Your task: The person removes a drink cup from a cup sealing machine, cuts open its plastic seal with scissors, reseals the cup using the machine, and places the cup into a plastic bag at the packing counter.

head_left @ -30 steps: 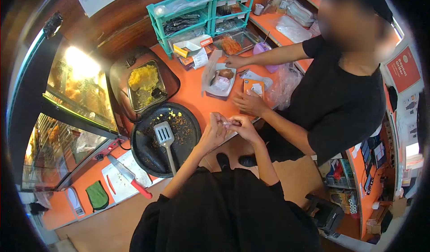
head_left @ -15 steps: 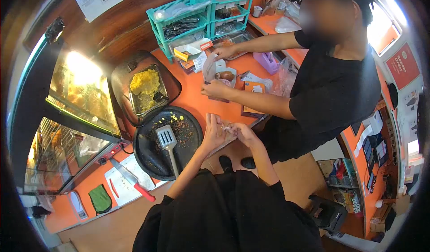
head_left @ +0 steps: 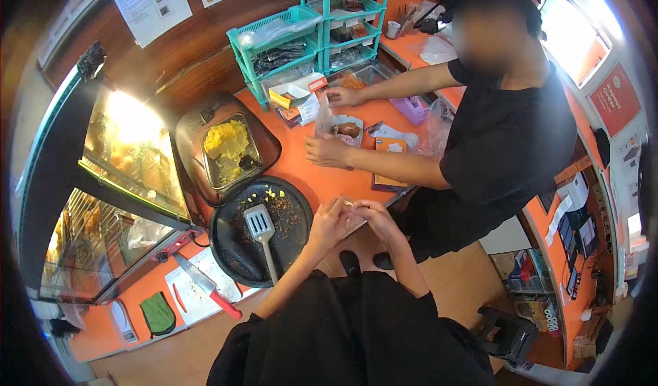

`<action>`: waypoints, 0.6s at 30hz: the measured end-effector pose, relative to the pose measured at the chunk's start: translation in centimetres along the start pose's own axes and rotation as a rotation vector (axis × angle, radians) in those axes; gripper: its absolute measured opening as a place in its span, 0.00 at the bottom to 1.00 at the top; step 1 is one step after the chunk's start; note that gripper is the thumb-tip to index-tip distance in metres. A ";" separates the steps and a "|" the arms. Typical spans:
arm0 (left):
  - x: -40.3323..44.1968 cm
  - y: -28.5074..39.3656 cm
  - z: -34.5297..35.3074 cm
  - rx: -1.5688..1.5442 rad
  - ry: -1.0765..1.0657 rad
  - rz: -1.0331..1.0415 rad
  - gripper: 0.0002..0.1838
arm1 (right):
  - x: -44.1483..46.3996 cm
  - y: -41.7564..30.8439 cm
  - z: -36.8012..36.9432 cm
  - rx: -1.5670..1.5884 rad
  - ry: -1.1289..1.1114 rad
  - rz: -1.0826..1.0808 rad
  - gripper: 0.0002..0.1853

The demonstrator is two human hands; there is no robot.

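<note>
My left hand [head_left: 328, 225] and my right hand [head_left: 379, 223] meet in front of my body, above the counter's front edge. The fingers of both are pinched together around a small, pale, thin thing [head_left: 348, 204], too small to name. Left of my hands lies a round black pan [head_left: 295, 204] with brown crumbs and yellow bits, a grey slotted spatula [head_left: 260, 223] resting in it. Across the counter, a co-worker's hands are at an open white carton [head_left: 358, 122] with brown fried food inside; one hand touches its raised lid.
A metal tray of yellow food [head_left: 226, 141] sits behind the pan. A lit display cabinet [head_left: 130, 146] stands at left. A red-handled knife [head_left: 205, 283] lies across a white cutting board [head_left: 179, 291], near a green cloth [head_left: 157, 313]. Teal basket racks [head_left: 277, 50] stand at the back.
My two hands have come closer together, with the thing between them now mostly covered. The co-worker's near hand has opened and come away from the carton's front. My view has tilted slightly.
</note>
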State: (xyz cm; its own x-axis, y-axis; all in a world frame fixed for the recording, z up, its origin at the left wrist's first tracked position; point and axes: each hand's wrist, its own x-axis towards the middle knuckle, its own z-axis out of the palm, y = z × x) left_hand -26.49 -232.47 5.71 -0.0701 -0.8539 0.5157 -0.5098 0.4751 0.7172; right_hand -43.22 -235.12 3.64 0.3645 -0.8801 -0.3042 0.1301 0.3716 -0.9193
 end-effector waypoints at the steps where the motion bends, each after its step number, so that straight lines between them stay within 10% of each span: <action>1: -0.2 -0.1 -0.1 0.002 0.002 0.005 0.07 | 0.2 0.2 -0.3 0.000 -0.001 -0.005 0.10; 18: -4.2 -4.2 -1.2 -0.089 0.053 -0.237 0.02 | 0.1 2.7 -0.7 -0.583 0.263 -0.511 0.11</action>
State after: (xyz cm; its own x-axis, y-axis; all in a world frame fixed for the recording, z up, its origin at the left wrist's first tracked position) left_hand -23.03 -230.62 1.10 0.0880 -0.9324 0.3506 -0.4292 0.2822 0.8580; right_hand -43.51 -234.45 0.94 0.1530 -0.9665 0.2060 -0.3051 -0.2444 -0.9204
